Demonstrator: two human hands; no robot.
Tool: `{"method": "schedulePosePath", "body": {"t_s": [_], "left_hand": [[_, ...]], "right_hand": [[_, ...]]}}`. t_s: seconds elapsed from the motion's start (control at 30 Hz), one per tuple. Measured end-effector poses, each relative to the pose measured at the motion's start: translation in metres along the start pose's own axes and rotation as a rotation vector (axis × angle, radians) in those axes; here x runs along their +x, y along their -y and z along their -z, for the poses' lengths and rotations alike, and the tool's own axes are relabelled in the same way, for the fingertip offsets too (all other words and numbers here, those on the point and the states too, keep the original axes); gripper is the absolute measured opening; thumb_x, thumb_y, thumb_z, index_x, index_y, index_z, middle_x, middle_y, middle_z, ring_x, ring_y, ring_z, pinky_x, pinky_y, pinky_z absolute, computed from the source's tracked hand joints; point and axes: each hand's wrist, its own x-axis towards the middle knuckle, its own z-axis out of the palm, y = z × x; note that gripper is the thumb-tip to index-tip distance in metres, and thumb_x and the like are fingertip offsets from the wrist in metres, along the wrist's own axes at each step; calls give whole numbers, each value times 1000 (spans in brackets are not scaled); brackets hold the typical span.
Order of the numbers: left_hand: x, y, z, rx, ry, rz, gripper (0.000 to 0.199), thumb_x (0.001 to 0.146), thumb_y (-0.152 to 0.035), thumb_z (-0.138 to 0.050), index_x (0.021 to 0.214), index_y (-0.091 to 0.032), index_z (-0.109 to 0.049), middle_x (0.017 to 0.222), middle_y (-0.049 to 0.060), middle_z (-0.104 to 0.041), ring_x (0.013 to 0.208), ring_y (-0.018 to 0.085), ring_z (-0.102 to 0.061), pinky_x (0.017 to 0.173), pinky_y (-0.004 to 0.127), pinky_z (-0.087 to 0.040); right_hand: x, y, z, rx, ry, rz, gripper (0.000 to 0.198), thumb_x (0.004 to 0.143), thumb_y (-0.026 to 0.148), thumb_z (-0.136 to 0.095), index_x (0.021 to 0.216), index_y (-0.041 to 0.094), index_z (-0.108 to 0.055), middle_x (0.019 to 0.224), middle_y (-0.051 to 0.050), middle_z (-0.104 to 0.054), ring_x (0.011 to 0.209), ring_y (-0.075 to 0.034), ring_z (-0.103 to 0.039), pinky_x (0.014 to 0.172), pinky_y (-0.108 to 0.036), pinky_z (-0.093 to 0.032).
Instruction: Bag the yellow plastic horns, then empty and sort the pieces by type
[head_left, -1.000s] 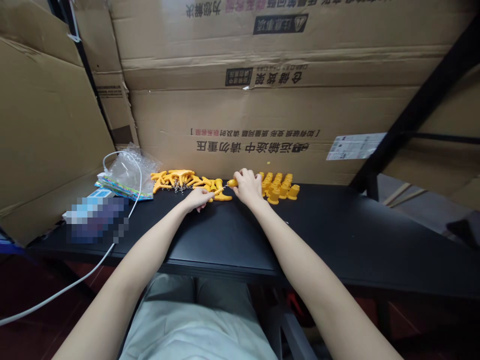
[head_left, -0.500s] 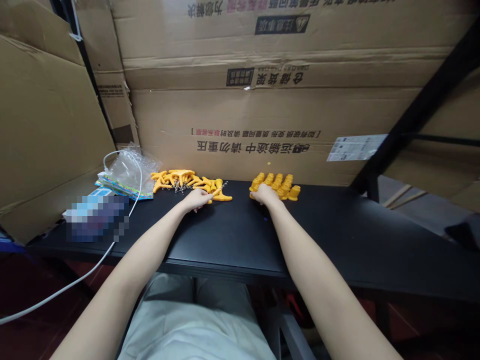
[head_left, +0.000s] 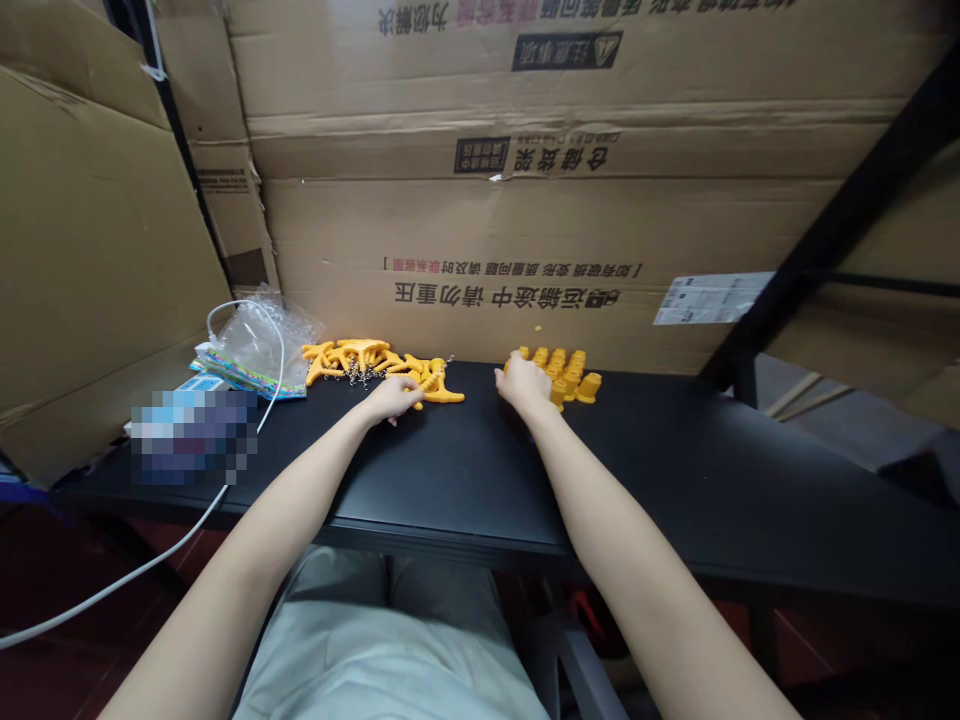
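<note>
My left hand (head_left: 394, 398) is closed in a pinch on a slim yellow plastic piece (head_left: 429, 383), at the right end of a pile of yellow branched plastic pieces (head_left: 363, 347). Small metal chains (head_left: 358, 378) lie among the pile. To the right, my right hand (head_left: 526, 382) is at the left front of a group of small yellow cup-shaped pieces (head_left: 574, 372), set upside down in rows. Its fingers are curled and partly hidden by the back of the hand, so what they grip cannot be made out.
Behind the black tabletop (head_left: 465, 470) stands a large cardboard sheet (head_left: 450, 220) with printed text. At the left lie a clear plastic bag (head_left: 259, 335), a blurred-out box (head_left: 191, 430) and a white cable (head_left: 187, 540). A black metal post (head_left: 825, 230) slants at the right.
My right hand has shifted slightly up and left over the cup-shaped pieces, covering more of the left ones. My left hand has barely moved, its yellow piece tilting a little.
</note>
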Motion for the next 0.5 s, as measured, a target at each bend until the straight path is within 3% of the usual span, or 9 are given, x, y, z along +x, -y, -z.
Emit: {"method": "schedulePosePath", "body": {"t_s": [0.17,0.27,0.33,0.4,0.5], "left_hand": [[8,7,9,114,-90,-43,24,87,-29,-51,106,-15,-61,55,-3,-56,39,9,-47,46,21,-43],[21,14,33,389,-399,-107,28,86,-23,-51,112,-20,-59,81,4,-68,72,16,-64,67,24,-48],[32,20,55,569,-572,-65,28,87,-20,-46,111,-22,-60,96,8,-69,92,21,-64,77,28,-46],[43,27,79,698,-593,-21,31,88,-19,-42,112,-24,-60,97,9,-69,94,23,-64,79,30,-44],[57,39,107,840,-482,-71,27,87,-19,-46,108,-24,-62,102,9,-69,98,23,-62,82,28,-42]], "right_hand": [[-11,17,-2,45,-67,81,34,92,30,-38,115,16,-59,100,-19,-67,93,-30,-64,75,-37,-45],[-13,21,-13,34,-39,117,32,91,29,-37,108,19,-63,97,-15,-69,90,-28,-65,72,-34,-45],[-13,20,-19,29,-29,130,32,91,29,-38,106,20,-64,96,-14,-69,89,-27,-65,70,-32,-45],[-13,18,-23,29,-29,138,31,91,29,-38,105,21,-65,96,-13,-70,88,-26,-65,69,-32,-45],[-12,16,-24,34,-30,140,31,91,28,-39,103,21,-66,95,-13,-70,88,-26,-66,68,-31,-46]]}}
